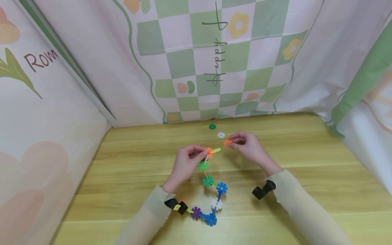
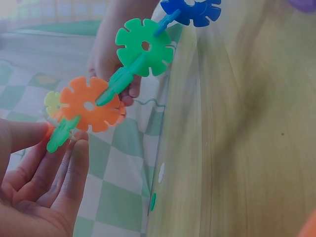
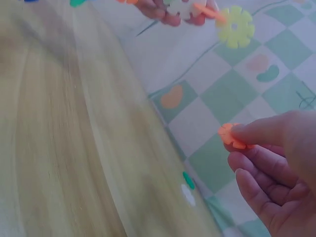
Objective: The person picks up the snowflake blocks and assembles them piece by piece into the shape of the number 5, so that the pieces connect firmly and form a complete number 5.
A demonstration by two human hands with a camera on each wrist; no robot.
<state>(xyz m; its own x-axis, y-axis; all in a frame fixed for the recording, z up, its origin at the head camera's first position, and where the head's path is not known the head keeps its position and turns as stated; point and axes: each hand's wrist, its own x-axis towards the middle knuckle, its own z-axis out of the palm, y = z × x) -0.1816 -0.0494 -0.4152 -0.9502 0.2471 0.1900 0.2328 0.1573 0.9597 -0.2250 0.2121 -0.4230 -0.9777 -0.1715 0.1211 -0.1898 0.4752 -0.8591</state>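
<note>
My left hand [image 1: 187, 161] pinches the upper end of a chain of slotted plastic snowflake discs, close to an orange disc [image 1: 209, 152]. A yellow disc [image 1: 216, 150] sticks out at that end, toward the right. From there the chain runs down through green discs [image 1: 208, 180], blue discs [image 1: 222, 188], a white disc [image 1: 216, 203] and a purple disc [image 1: 196, 212]; its lower left part is partly hidden behind the left wrist camera. Between thumb and fingers, my right hand [image 1: 249, 148] holds a separate orange snowflake disc [image 3: 230, 135], apart from the yellow one.
Beyond the hands, a loose green disc [image 1: 212, 126] and a loose white disc [image 1: 221, 135] lie on the wooden table [image 1: 137, 163]. A checkered curtain [image 1: 211, 61] hangs along the table's back edge. Printed cloth [image 1: 46, 112] covers the left side.
</note>
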